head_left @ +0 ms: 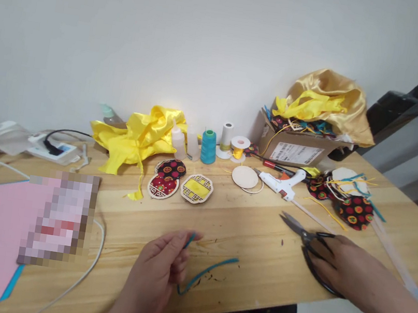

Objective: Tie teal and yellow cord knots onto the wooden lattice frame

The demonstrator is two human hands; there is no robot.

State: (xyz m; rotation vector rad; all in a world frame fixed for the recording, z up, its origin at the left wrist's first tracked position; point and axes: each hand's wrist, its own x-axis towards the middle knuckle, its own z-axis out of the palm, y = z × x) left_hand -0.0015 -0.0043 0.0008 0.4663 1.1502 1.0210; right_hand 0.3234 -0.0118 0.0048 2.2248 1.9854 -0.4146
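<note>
Down at lower centre of the frame, our left grip (161, 260) pinches the teal cord (211, 268), its tail curving across the surface (248, 235); over at lower right, our right grip (349, 266) has the scissors (306, 236) by their black handles.

This looks like a small craft workspace. A teal thread spool (208, 148), white glue gun (278, 183), scissors (304, 234) and yellow cloth (145, 134) share a wooden surface (248, 230).

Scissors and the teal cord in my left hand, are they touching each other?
Apart. The head view shows wooden tabletop between the scissors and the nearest end of the teal cord.
</note>
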